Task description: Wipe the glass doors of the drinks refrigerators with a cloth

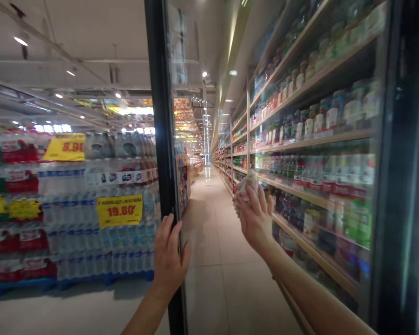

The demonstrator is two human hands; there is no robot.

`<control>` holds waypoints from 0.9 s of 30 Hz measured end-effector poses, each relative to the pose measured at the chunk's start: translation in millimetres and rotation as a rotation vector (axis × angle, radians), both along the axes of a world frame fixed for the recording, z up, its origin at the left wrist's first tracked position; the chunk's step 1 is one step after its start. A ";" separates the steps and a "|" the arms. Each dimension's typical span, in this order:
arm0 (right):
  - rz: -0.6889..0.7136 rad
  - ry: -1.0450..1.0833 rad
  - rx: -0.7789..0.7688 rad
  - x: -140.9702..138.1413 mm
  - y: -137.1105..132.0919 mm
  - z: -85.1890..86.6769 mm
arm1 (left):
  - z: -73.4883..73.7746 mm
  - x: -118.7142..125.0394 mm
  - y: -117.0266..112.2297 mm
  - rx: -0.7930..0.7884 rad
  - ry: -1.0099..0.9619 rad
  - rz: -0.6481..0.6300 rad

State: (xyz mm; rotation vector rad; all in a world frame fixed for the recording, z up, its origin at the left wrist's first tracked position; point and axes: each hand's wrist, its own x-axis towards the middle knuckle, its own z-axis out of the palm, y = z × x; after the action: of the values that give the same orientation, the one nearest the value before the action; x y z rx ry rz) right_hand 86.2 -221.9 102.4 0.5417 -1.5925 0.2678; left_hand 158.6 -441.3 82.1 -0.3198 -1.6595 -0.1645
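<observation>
My left hand [170,257] grips the black edge frame of an open glass cooler door [162,139], with the fingers wrapped round the frame. My right hand [254,215] is pressed flat against the glass pane, holding a crumpled pale cloth [247,183] under its fingers. Through the glass I see shelves of bottled drinks [310,125] running along the right.
Stacked packs of bottled water [91,223] with yellow price signs [119,210] stand on blue pallets at the left. A long tiled aisle [216,242] runs ahead between the stacks and the shelving. A dark cooler frame [405,167] is at the far right.
</observation>
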 end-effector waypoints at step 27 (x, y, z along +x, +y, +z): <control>0.125 0.095 0.442 -2.8 -74.6 106.9 | 65.7 -16.2 11.9 0.074 0.090 -0.048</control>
State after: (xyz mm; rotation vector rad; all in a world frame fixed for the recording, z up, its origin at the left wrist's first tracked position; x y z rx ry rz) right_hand 83.4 -296.5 209.3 0.9820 -1.5309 -0.0215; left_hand 142.4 -429.3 147.8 -0.3073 -1.5537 -0.2440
